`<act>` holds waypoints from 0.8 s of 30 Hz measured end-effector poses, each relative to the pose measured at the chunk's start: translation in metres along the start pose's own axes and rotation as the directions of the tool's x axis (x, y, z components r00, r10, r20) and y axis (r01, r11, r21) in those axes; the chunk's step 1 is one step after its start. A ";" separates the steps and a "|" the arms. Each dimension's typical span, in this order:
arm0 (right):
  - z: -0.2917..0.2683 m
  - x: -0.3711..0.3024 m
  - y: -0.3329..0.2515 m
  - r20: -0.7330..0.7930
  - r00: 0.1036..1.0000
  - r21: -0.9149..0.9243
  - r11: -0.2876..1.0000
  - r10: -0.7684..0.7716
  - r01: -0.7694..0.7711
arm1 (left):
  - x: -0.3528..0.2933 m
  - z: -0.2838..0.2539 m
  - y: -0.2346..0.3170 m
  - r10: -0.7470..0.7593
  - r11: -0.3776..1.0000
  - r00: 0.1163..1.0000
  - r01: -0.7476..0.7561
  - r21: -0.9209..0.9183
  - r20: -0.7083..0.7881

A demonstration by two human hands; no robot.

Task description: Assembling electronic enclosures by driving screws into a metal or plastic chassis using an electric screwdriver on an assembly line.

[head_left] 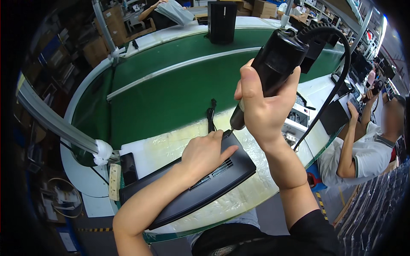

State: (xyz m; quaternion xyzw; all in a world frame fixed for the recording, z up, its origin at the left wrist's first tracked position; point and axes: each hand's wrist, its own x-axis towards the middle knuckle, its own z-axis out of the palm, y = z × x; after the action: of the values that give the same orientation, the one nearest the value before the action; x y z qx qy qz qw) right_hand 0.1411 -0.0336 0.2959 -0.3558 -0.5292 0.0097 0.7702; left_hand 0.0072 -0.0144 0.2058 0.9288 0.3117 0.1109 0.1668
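Note:
A black electric screwdriver (275, 64) stands almost upright in my right hand (262, 106), with the fingers and thumb wrapped round its body. Its tip points down at the far corner of a flat black computer case (213, 183), which lies slantwise on the worktop. Whether the bit touches a screw there cannot be made out. My left hand (203, 155) rests on top of the case, thumb spread from the fingers, fingertips near the bit. Beside the thumb are vent slots (222, 167) in the case.
A thick black cord (341, 72) loops from the screwdriver's top. Behind the case lies a coiled black cable (211, 116), before a green conveyor belt (171, 98) carrying a black tower case (221, 23). A power strip (114, 182) sits left. A co-worker (363, 145) works at right.

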 end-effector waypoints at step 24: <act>-0.169 -0.033 0.006 -0.341 0.937 -0.410 0.909 -0.075 -0.077 | -0.124 -0.040 -0.050 -0.179 0.970 0.977 0.195 0.144 -0.114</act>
State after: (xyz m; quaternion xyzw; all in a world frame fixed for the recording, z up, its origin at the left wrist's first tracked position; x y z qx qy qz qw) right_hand 0.2674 -0.1326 0.2347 -0.5084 -0.3735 -0.1664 0.7579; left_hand -0.1289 -0.0433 0.2114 0.8986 0.4135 0.1169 0.0884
